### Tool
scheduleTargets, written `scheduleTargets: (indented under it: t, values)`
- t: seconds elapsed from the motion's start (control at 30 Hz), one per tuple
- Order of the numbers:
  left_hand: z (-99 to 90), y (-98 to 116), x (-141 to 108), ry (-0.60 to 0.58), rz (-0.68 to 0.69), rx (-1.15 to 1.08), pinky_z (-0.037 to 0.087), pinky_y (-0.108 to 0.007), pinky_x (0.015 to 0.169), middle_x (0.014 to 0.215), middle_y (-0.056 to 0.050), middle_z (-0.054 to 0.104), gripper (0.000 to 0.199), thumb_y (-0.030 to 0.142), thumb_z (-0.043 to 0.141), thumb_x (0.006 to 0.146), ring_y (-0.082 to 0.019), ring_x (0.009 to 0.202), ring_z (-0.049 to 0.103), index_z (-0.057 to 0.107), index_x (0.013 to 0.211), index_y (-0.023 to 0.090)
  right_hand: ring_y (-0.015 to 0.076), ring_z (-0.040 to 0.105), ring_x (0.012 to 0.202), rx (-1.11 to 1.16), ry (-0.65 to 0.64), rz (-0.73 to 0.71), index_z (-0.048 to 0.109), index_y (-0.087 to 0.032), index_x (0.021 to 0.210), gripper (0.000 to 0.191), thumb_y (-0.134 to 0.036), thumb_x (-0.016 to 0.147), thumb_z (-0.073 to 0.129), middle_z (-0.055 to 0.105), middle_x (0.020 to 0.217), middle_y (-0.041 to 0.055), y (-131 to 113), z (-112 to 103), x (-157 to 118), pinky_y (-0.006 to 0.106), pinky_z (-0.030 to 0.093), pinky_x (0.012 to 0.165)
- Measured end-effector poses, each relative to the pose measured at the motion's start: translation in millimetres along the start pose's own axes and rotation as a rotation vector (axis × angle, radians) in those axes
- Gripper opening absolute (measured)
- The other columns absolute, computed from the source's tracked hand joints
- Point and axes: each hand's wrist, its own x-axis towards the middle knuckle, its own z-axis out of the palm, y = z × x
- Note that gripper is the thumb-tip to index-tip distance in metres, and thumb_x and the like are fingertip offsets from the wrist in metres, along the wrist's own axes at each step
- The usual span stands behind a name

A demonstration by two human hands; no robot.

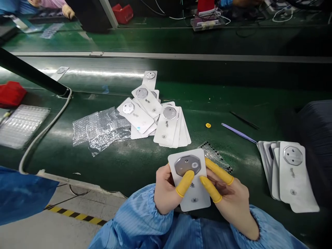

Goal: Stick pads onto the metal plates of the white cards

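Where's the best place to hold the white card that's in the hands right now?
Probably its two long side edges, with the left hand coming from the left and the right hand from the right. The white card is flat and thin, so edges are easy to pinch. That would leave its silver plate uncovered; the left thumb overlaps it now.

White rect. panel (196, 191), gray oct. plate (183, 165) nr top, slightly tilted
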Motion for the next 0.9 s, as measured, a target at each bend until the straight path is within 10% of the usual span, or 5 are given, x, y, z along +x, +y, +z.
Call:
scheduleTargets:
  t: [0.6,0.9]
  values:
    - [-11.4,4,-3,-0.007,0.177,0.244,0.055,-0.021,0.062,0.075,-0.004,0.072,0.015,0.013,0.064,0.080,-0.015,0.065,0.066,0.073,0.090,0.019,0.0143,0.073,0.071,0.050,-0.012,-0.016,0.063,-0.036,0.116,0.048,-0.006,0.078,0.066,0.075,0.093,-0.0062,2,8,-5,0.021,0.064,0.064]
    - [-13.6,-4,-4,0.118,-0.025,0.182,0.051,-0.017,0.050,0.071,-0.005,0.072,0.010,0.020,0.071,0.077,-0.013,0.055,0.063,0.072,0.084,0.014,0.0181,0.073,0.070,0.064,-0.045,0.092,0.067,-0.026,0.114,0.034,-0.014,0.082,0.064,0.075,0.088,-0.0001,6,15,-7,0.024,0.064,0.060]
